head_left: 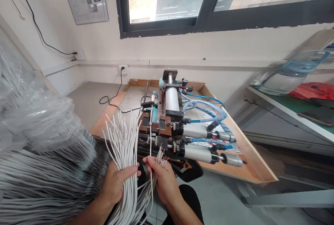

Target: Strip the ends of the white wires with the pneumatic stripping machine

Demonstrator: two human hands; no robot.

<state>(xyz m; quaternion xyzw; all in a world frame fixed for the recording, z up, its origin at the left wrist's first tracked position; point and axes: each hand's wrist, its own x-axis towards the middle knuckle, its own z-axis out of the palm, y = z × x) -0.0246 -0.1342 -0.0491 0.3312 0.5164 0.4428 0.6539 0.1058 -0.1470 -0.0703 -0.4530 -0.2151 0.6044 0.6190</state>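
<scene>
My left hand (116, 182) is closed round a thick bundle of white cables (125, 148), whose loose ends fan upward. My right hand (161, 178) pinches one single white cable (150, 145) that runs up into the jaws of a pneumatic wire-stripping machine (161, 124). Within the same hand sits a smaller bunch of cables (159, 156), with reddish wire tips showing at the ends. The machine has several silver air cylinders (197, 131) and blue air hoses (219, 113). Both bundles hang down toward my lap, and their lower ends are out of view.
A large heap of grey-white cables (39, 179), partly under clear plastic wrap (36, 113), lies at left. The machine stands in a shallow wooden tray (250, 162) with small white offcuts (126, 106). To the right, a side table (294, 113) holds a water jug (284, 75) and a red bag (313, 93).
</scene>
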